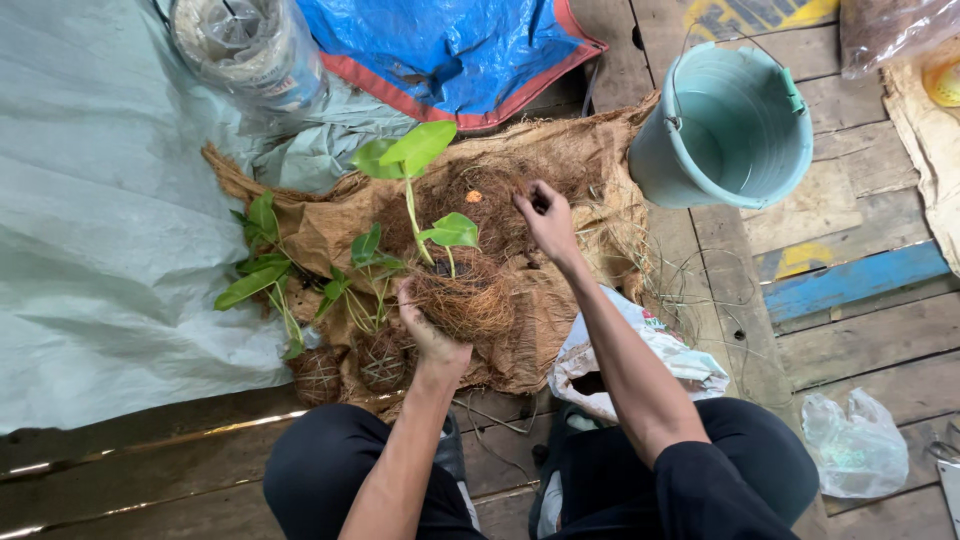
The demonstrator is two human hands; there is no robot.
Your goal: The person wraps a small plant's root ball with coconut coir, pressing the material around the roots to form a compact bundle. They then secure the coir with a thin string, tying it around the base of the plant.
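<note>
Two finished fibre-wrapped plants (320, 372) lie at left on brown sacking (330, 225). Left hand (428, 335) cups a coir-wrapped plant ball (468, 300), fingers curled under and around its near side. Right hand (546, 218) pinches loose coir fibre (500, 205) just beyond. Teal bucket (730, 130) far right.

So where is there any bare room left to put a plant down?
The pale tarp lies bare left of the finished plants. Bare planks show below the teal bucket, above the clear bag. The burlap is crowded: the left hand holds a fibre-wrapped plant ball, and the right hand reaches into loose coconut fibre.
</note>
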